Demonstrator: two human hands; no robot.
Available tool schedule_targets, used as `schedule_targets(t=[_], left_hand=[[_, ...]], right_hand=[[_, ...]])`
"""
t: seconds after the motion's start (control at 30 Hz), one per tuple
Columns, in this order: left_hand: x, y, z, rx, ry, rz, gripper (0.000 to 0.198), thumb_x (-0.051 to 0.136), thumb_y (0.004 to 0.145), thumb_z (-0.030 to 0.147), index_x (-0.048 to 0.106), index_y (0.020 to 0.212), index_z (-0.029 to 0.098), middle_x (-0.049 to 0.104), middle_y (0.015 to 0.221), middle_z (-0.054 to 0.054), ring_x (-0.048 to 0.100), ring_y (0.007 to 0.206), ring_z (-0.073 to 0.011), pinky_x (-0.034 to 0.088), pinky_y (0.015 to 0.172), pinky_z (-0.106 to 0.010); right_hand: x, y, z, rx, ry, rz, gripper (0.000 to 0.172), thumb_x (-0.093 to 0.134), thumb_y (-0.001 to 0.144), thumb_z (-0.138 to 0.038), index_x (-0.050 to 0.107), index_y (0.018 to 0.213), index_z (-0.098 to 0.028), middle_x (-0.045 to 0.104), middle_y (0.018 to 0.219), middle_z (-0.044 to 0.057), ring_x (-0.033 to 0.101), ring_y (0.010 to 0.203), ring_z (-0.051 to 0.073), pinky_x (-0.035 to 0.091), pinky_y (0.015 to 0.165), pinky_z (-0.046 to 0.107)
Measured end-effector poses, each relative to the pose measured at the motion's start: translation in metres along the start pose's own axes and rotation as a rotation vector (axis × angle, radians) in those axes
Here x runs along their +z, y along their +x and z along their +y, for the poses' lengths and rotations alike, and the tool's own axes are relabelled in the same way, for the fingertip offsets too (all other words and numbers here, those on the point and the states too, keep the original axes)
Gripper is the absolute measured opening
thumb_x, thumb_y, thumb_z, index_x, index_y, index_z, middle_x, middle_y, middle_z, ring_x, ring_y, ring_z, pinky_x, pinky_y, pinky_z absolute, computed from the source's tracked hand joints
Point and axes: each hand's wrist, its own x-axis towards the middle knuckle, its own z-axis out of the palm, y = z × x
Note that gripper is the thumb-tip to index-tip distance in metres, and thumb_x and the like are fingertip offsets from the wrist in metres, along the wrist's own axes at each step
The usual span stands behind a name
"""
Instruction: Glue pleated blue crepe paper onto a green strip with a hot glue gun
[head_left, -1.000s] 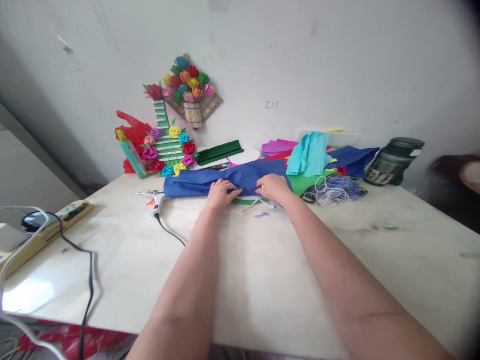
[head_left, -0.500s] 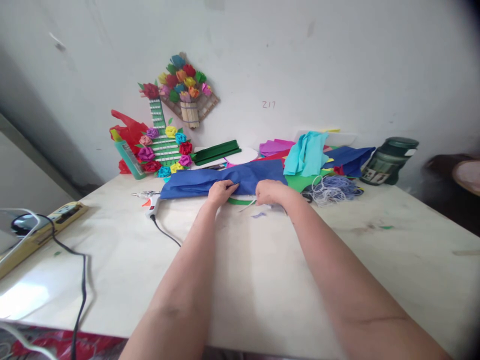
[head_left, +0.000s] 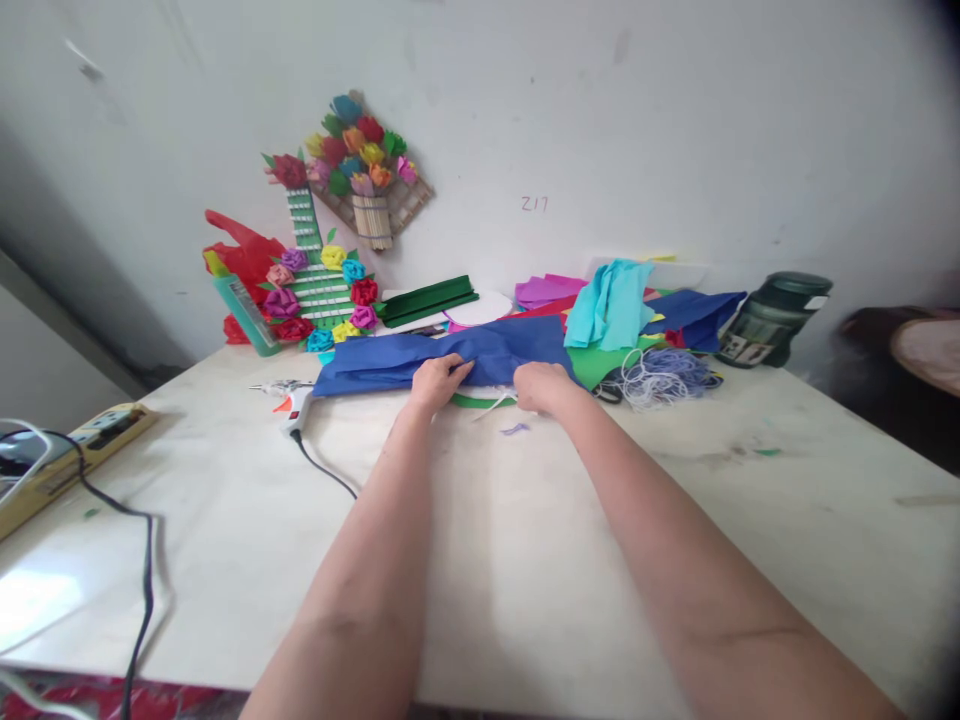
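A long blue sheet (head_left: 375, 363), crepe paper or cloth, lies creased across the far middle of the table. At its front edge my left hand (head_left: 441, 380) is closed, thumb and fingertips pressed together on the blue material. My right hand (head_left: 541, 386) is curled into a fist a little to the right, against the same edge; its fingertips are hidden, so what it grips cannot be made out. Between the hands a green strip (head_left: 474, 402) and a thin white strip (head_left: 495, 403) show under the sheet. A small purplish scrap (head_left: 514, 429) lies just in front.
A glue gun (head_left: 295, 411) with a black cord lies to the left, near a power strip (head_left: 67, 465). Paper-flower crafts (head_left: 322, 270) and a green bottle (head_left: 247, 312) stand behind. Tangled yarn (head_left: 660, 378), turquoise paper (head_left: 609, 305) and a dark jar (head_left: 776, 320) are to the right.
The view has shifted slightly, moving the scene a little left. Both hands stay at the sheet's front edge, with my right hand turned slightly and resting lower beside the white strip.
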Motion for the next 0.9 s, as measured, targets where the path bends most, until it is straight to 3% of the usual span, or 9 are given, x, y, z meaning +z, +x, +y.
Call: schedule_targets(t=[0.17, 0.37, 0.73, 0.9], left_hand=[[-0.002, -0.001, 0.002, -0.003, 0.04, 0.101, 0.035, 0.042, 0.081, 0.052, 0.065, 0.078, 0.026, 0.064, 0.069, 0.001, 0.056, 0.067, -0.0136, 0.032, 0.057, -0.022], [-0.001, 0.0, 0.001, -0.015, 0.029, 0.166, 0.034, 0.042, 0.082, 0.053, 0.064, 0.08, 0.027, 0.065, 0.07, 0.001, 0.057, 0.069, -0.0143, 0.033, 0.058, -0.022], [-0.003, 0.002, 0.003, -0.024, 0.033, 0.22, 0.035, 0.042, 0.083, 0.051, 0.066, 0.086, 0.026, 0.063, 0.074, -0.001, 0.057, 0.075, -0.0159, 0.035, 0.064, -0.023], [-0.004, 0.001, 0.003, 0.027, -0.013, 0.152, 0.032, 0.051, 0.077, 0.051, 0.065, 0.089, 0.025, 0.059, 0.078, -0.002, 0.054, 0.076, -0.0151, 0.039, 0.068, -0.023]], right_hand=[[0.0, -0.003, 0.0, -0.1, -0.021, 0.195, 0.025, 0.049, 0.078, -0.022, 0.067, 0.096, -0.02, 0.066, 0.101, 0.011, 0.06, 0.094, 0.025, 0.043, 0.078, 0.033], [0.008, -0.007, -0.013, -0.121, -0.043, 0.363, 0.029, 0.039, 0.085, -0.021, 0.065, 0.096, -0.016, 0.066, 0.092, 0.016, 0.061, 0.09, 0.025, 0.041, 0.075, 0.032], [0.019, -0.002, -0.031, -0.142, -0.038, 0.371, 0.03, 0.037, 0.085, -0.017, 0.065, 0.096, -0.015, 0.066, 0.091, 0.017, 0.062, 0.088, 0.026, 0.041, 0.072, 0.032], [0.023, 0.004, -0.036, -0.071, 0.022, 0.391, 0.029, 0.037, 0.086, -0.018, 0.062, 0.101, -0.014, 0.066, 0.09, 0.017, 0.062, 0.088, 0.026, 0.042, 0.074, 0.033]])
